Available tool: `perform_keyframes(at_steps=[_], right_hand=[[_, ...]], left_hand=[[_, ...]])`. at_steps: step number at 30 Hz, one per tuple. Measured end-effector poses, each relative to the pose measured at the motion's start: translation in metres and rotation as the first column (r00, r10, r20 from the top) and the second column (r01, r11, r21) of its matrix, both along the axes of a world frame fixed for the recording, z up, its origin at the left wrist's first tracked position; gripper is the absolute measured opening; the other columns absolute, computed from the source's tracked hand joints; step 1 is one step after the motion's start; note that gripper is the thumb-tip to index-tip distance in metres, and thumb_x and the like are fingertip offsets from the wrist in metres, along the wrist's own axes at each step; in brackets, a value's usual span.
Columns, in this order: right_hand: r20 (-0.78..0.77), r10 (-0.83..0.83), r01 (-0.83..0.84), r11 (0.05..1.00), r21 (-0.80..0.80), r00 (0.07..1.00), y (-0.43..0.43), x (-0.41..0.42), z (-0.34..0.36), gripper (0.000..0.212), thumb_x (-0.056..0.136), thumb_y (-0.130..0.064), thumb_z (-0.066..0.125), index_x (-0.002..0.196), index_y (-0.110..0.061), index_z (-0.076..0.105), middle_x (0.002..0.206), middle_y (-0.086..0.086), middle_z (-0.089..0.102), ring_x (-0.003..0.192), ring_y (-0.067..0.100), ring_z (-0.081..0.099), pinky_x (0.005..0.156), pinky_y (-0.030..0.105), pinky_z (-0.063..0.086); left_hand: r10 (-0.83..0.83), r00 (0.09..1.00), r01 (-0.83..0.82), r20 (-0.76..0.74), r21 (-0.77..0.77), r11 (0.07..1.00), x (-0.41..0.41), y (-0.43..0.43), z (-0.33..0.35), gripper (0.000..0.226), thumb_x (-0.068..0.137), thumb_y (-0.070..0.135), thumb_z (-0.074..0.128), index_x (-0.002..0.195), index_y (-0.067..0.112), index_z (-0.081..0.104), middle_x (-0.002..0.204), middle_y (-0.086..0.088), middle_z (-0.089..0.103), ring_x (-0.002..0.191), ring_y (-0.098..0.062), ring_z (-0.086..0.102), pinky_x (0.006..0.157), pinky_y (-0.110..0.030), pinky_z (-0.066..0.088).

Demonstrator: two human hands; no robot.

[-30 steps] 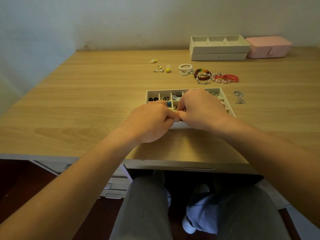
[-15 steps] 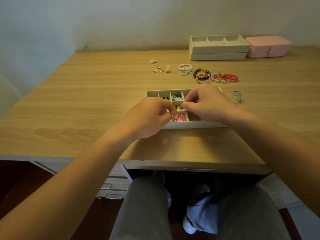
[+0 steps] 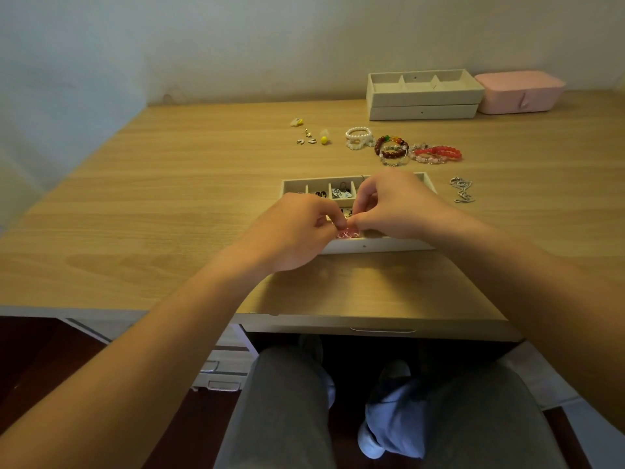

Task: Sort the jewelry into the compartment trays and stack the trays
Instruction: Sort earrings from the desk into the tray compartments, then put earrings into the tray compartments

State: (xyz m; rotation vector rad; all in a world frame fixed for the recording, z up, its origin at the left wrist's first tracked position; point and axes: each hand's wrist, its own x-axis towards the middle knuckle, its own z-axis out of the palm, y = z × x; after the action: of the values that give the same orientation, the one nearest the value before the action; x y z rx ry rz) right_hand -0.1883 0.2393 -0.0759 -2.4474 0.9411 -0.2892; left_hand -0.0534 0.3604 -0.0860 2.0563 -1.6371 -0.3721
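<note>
Tray (image 3: 372, 246) compartments lie mostly hidden beneath left hand (image 3: 294, 231) and right hand (image 3: 397, 204).

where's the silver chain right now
In the head view the silver chain lies on the table, just right of the compartment tray and nearer the person than the red bead bracelet.

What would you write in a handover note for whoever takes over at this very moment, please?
Left hand and right hand: fingertips meet at a small pink piece in the near row of the compartment tray; grip unclear.
Done: several back compartments hold pieces; two stacked trays sit at the back.
Left: bracelets, small pieces and silver chain lie loose on the table; sort them, then stack this tray.
</note>
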Motion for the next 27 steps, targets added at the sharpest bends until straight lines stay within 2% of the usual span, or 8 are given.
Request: perform_keyframes(at_steps=[4,10,14,17,20,22,24,27], right_hand=[[0.004,0.006,-0.006,0.999,-0.036,1.0,0.0,-0.001,0.002,0.01,0.081,-0.027,0.083,0.079,-0.018,0.079,0.074,0.0,0.073,0.073,0.011,0.068,0.055,0.018,0.047],[0.014,-0.044,0.045,0.995,-0.088,0.999,0.004,0.003,-0.003,0.011,0.079,-0.017,0.078,0.071,-0.023,0.074,0.072,-0.004,0.068,0.072,0.008,0.064,0.057,0.023,0.048],[0.032,-0.038,0.039,0.999,-0.037,0.999,0.003,-0.002,0.001,0.007,0.081,-0.019,0.077,0.074,-0.019,0.077,0.073,-0.001,0.072,0.073,0.011,0.067,0.057,0.023,0.05],[0.049,-0.03,0.029,0.999,0.03,0.998,0.004,-0.004,0.003,0.012,0.077,-0.027,0.085,0.076,-0.018,0.077,0.072,-0.002,0.073,0.07,0.01,0.067,0.06,0.026,0.054],[0.026,-0.033,0.034,0.999,-0.001,0.999,0.003,-0.002,0.001,0.012,0.077,-0.024,0.086,0.072,-0.019,0.076,0.07,0.0,0.073,0.067,0.01,0.068,0.049,0.016,0.047],[0.036,-0.044,0.044,0.999,-0.022,0.998,0.003,-0.001,-0.001,0.012,0.08,-0.023,0.081,0.071,-0.02,0.074,0.07,0.001,0.072,0.065,0.01,0.066,0.049,0.017,0.043],[0.089,-0.064,0.064,0.998,0.001,0.994,0.001,-0.003,-0.003,0.014,0.085,-0.025,0.075,0.073,-0.018,0.072,0.07,0.0,0.07,0.064,0.01,0.062,0.053,0.022,0.042],[0.146,-0.091,0.086,0.996,0.039,0.985,-0.005,-0.008,-0.004,0.017,0.091,-0.025,0.07,0.075,-0.019,0.069,0.073,-0.003,0.067,0.069,0.009,0.061,0.056,0.023,0.041]], left_hand=[[0.004,1.0,-0.004,-0.03,-0.008,1.0,0.002,0.0,-0.002,0.02,0.088,0.025,0.056,0.092,0.029,0.076,0.069,-0.004,0.064,0.057,-0.016,0.046,0.056,-0.03,0.036],[0.006,0.998,-0.006,-0.06,0.0,1.0,0.001,-0.001,-0.001,0.021,0.088,0.02,0.056,0.092,0.028,0.076,0.071,-0.004,0.066,0.051,-0.008,0.044,0.047,-0.02,0.031],[0.013,0.998,-0.013,-0.056,-0.001,1.0,0.001,-0.001,-0.001,0.021,0.089,0.021,0.056,0.093,0.028,0.075,0.074,-0.005,0.067,0.056,-0.013,0.046,0.054,-0.028,0.036],[0.016,0.999,-0.016,-0.042,0.007,1.0,0.0,-0.003,-0.001,0.021,0.09,0.022,0.057,0.094,0.028,0.076,0.072,-0.003,0.066,0.056,-0.012,0.046,0.053,-0.027,0.036],[0.016,0.998,-0.017,-0.068,-0.026,1.0,0.001,-0.002,-0.002,0.02,0.089,0.02,0.057,0.09,0.027,0.076,0.07,-0.006,0.065,0.054,-0.012,0.044,0.056,-0.029,0.037],[0.026,0.996,-0.033,-0.082,-0.081,0.996,0.003,0.0,-0.003,0.021,0.087,0.016,0.057,0.087,0.026,0.075,0.066,-0.003,0.062,0.054,-0.01,0.045,0.057,-0.032,0.039],[0.067,0.995,-0.078,-0.076,-0.149,0.986,0.008,0.002,-0.004,0.02,0.086,0.016,0.057,0.085,0.028,0.073,0.065,0.005,0.06,0.061,-0.009,0.05,0.063,-0.033,0.042],[0.212,0.977,-0.208,-0.006,-0.214,0.954,0.018,0.004,-0.006,0.018,0.087,0.021,0.057,0.096,0.03,0.071,0.086,0.006,0.063,0.083,-0.015,0.057,0.073,-0.033,0.045]])
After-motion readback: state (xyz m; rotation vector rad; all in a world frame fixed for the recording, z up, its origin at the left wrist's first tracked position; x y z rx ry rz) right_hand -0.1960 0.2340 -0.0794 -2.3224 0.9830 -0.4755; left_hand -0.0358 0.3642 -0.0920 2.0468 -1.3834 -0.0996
